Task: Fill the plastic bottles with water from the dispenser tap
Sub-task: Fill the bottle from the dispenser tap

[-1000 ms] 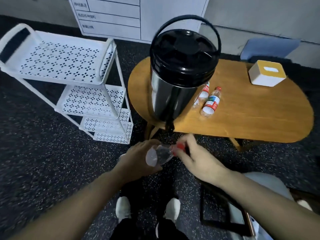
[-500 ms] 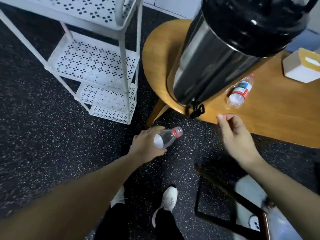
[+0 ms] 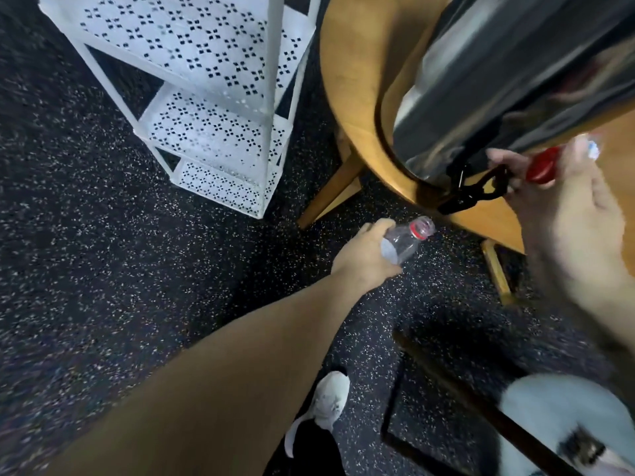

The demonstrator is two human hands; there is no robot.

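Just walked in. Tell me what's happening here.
A person is about to fill a small clear plastic bottle from a large steel drinks dispenser on a round wooden table. The left hand grips the uncapped bottle, tilted, below and left of the black tap. The right hand reaches the tap lever while holding the red cap. No water is visible flowing. A white perforated rack stands nearby.

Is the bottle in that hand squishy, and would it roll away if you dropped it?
Probably squishy: the plastic bottle looks thin, clear and empty, with its cap off, so the left hand gripping it could dent it. It is likely very light. Being round, it would probably roll on the floor.
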